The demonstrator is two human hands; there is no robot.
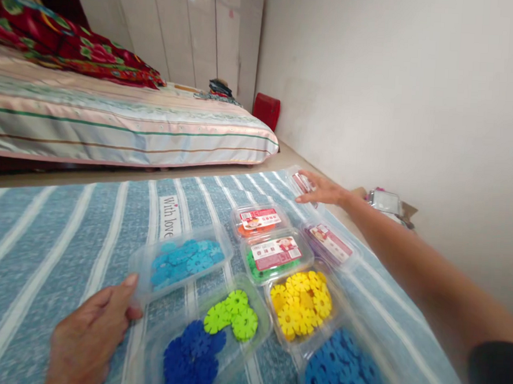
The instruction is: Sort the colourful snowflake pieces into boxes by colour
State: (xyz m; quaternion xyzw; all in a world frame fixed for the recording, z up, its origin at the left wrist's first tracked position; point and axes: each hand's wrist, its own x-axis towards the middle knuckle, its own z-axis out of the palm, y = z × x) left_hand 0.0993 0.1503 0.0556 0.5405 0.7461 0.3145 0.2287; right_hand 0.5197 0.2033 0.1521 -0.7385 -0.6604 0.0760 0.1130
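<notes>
My left hand (94, 330) pinches the left corner of a translucent plastic container (141, 269) between thumb and fingers; light blue snowflake-shaped plastic discs (189, 260) lie in it. My right hand (324, 188) reaches to the far edge of the striped cloth, its fingers closed on a clear labelled plastic box (299, 182). Between the hands are a labelled box with orange pieces (259, 220), one with green pieces (274, 255) and a labelled purple-tinted box (329, 243). Nearer, an uncovered tub holds yellow discs (302, 302). Another container has lime green discs (234, 315) and dark blue discs (194, 359).
Medium blue discs (341, 371) fill a container at the near right. Blue-and-white striped cloth (54, 237) lies under everything. Beyond stands a bed (125, 126) with a red floral blanket (83, 45). A white wall (397, 90) rises on the right, with several items (386, 201) below it.
</notes>
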